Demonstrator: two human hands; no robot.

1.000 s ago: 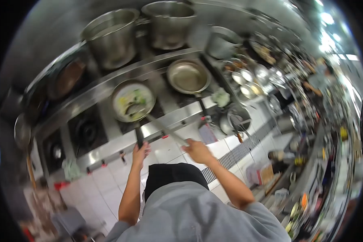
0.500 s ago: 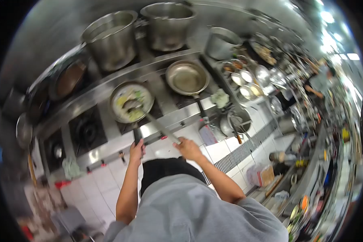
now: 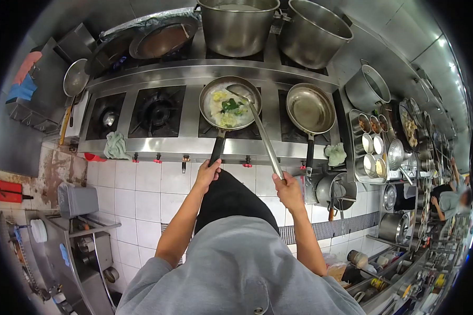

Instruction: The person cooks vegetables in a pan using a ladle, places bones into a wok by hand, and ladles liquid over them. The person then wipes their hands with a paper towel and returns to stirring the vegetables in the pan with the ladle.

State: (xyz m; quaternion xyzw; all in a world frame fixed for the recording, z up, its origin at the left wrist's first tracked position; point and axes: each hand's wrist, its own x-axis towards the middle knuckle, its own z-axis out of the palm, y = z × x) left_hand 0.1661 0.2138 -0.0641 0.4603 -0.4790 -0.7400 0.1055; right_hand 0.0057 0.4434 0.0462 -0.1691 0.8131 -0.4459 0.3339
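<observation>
My left hand point(image 3: 209, 174) is closed around the black handle of a frying pan point(image 3: 215, 116), which sits on a stove burner. In the pan lies pale, creamy food point(image 3: 227, 111) with yellow-green pieces and a dark green leafy bit on top. My right hand point(image 3: 288, 190) grips the end of a long metal ladle point(image 3: 265, 139). The ladle's bowl rests at the pan's upper right side, at the edge of the food. Just right of it, a second frying pan point(image 3: 311, 108) with nothing visible in it stands on another burner.
Large stockpots point(image 3: 240, 29) stand along the back, with a wok point(image 3: 163, 39) to their left. Cloths point(image 3: 115, 145) hang on the stove's front edge. At right is a tray of metal ingredient cups point(image 3: 368, 142); farther right, another person point(image 3: 449, 203) stands.
My view has swung to the right and levelled. The ladle has shifted from the middle of the food to the pan's upper right, and the green leafy bit now shows centrally.
</observation>
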